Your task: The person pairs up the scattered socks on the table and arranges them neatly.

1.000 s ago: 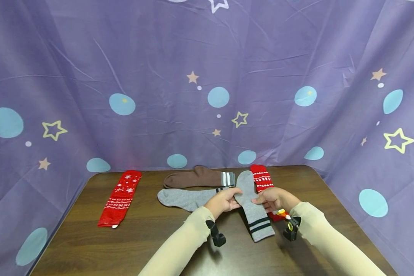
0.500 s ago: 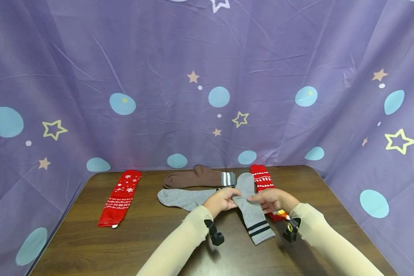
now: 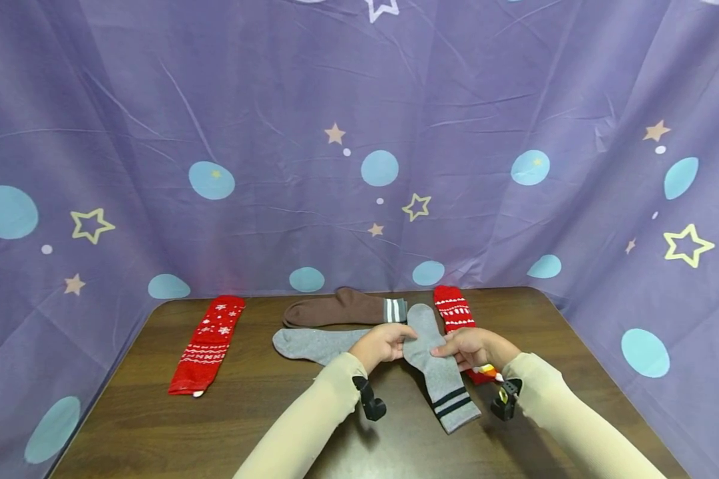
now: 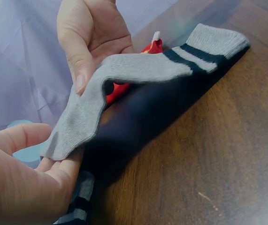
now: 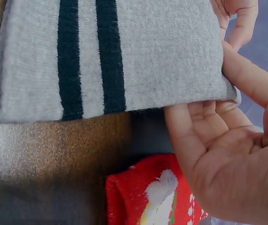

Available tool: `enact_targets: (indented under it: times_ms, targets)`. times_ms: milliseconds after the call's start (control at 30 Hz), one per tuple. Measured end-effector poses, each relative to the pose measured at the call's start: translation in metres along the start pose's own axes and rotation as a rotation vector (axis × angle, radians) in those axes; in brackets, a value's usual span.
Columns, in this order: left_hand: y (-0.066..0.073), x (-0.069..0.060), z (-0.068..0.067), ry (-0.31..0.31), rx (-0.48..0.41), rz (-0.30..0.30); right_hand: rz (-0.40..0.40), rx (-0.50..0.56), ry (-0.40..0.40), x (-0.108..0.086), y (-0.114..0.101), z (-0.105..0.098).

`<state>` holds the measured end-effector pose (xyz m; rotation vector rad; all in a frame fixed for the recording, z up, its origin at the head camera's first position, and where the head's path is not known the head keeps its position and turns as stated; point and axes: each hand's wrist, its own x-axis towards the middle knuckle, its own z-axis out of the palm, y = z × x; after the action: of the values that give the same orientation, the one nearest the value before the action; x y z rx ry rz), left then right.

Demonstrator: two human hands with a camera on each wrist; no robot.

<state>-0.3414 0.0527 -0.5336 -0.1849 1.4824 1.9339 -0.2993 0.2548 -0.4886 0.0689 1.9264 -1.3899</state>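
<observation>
A grey sock [image 3: 440,369] with two black cuff stripes is held slightly above the table, its cuff toward the front. My right hand [image 3: 476,347] pinches its right edge, thumb on top and fingers [image 5: 204,122] beneath. My left hand [image 3: 383,344] holds its left edge, the fingers [image 4: 61,171] under the cloth and the thumb tip close above. Another grey sock [image 3: 314,342] lies behind the left hand, its striped cuff [image 4: 82,201] partly hidden. A red patterned sock [image 3: 453,309] lies behind the right hand, partly covered by it.
Beyond the grey socks lies a brown sock [image 3: 335,309] with a white-striped cuff. A red snowflake sock [image 3: 210,342] lies at the left of the wooden table [image 3: 216,432]. A purple curtain [image 3: 275,166] hangs along the back and sides.
The held grey sock has come slightly toward the front, its toe lower and its cuff turned a little right. Both hands stay nearly in place, the left shifting slightly left.
</observation>
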Motion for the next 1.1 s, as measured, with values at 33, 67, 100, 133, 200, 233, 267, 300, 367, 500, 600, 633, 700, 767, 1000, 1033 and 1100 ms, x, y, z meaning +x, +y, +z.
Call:
enact_targets:
  times_ms: [33, 67, 100, 133, 200, 233, 267, 300, 367, 500, 600, 633, 700, 767, 1000, 1033, 1100]
  targets:
    - [0.004, -0.013, 0.003, 0.000, -0.003, 0.009, 0.000, -0.005, -0.008, 0.000, 0.000, 0.000]
    - [0.008, -0.023, 0.006, 0.003, -0.008, 0.012, 0.001, -0.009, -0.013, 0.000, 0.001, 0.000]
    - [0.010, -0.030, 0.008, 0.002, -0.016, 0.012, 0.004, -0.010, -0.015, 0.000, 0.001, 0.000]
    - [0.012, -0.033, 0.010, 0.016, -0.019, 0.003, 0.007, -0.014, -0.017, 0.000, 0.001, 0.001]
    - [0.014, -0.033, 0.010, 0.019, -0.021, -0.015, 0.014, -0.021, -0.020, 0.001, 0.001, 0.001]
    - [0.015, -0.034, 0.010, 0.013, -0.019, -0.020, 0.018, -0.022, -0.017, 0.001, 0.001, 0.001]
    - [0.016, -0.032, 0.010, 0.010, -0.016, -0.026, 0.018, -0.028, -0.018, 0.001, 0.001, 0.002]
    - [0.016, -0.031, 0.010, 0.003, -0.011, -0.026, 0.021, -0.028, -0.015, 0.001, 0.001, 0.002]
    - [0.017, -0.030, 0.010, -0.015, 0.000, -0.022, 0.019, -0.029, -0.013, 0.001, 0.000, 0.002]
    - [0.019, -0.028, 0.011, -0.050, 0.010, -0.023, 0.002, -0.026, -0.021, 0.001, -0.001, 0.003]
    - [0.021, -0.027, 0.011, -0.072, 0.015, -0.028, -0.012, -0.025, -0.030, 0.001, -0.001, 0.003]
    - [0.021, -0.028, 0.010, -0.076, 0.022, -0.025, -0.014, -0.025, -0.031, 0.001, -0.001, 0.003]
    - [0.022, -0.028, 0.010, -0.079, 0.038, -0.014, -0.014, -0.024, -0.035, 0.001, 0.000, 0.003]
    - [0.023, -0.028, 0.009, -0.080, 0.052, 0.000, -0.012, -0.026, -0.038, 0.001, 0.000, 0.004]
    - [0.027, -0.027, 0.007, -0.055, 0.029, 0.014, 0.004, -0.038, -0.050, 0.003, -0.001, 0.004]
    - [0.028, -0.027, 0.007, -0.048, 0.023, 0.015, 0.008, -0.044, -0.045, 0.004, -0.001, 0.005]
    - [0.029, -0.027, 0.008, -0.036, 0.011, 0.017, 0.019, -0.056, -0.032, 0.005, -0.002, 0.005]
